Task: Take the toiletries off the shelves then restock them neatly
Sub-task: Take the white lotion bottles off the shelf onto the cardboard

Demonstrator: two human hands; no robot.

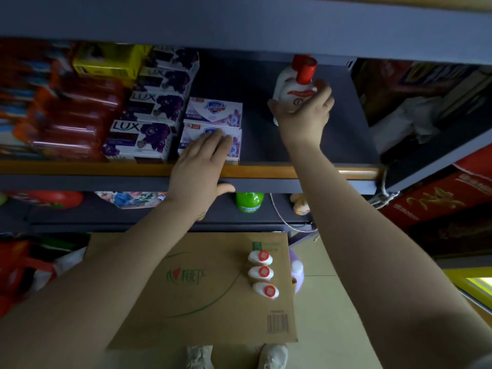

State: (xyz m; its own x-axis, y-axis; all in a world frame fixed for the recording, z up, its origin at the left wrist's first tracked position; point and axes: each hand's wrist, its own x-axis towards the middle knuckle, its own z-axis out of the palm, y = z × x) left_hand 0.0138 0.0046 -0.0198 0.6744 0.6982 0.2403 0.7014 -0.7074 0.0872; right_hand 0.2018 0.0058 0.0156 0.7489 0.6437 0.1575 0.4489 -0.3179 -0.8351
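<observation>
Three white bottles (262, 272) with red caps wait on the cardboard box (202, 286) below, while a fourth bottle (291, 83) stands at the back of the shelf (266, 145), the right hand (303, 113) gripping its body with curled fingers. The left hand (201, 161) lies flat, fingers straight, on the front soap box (210, 141). Restocking looks underway; next the bottle wants settling upright and letting go, then a reach down for another
</observation>
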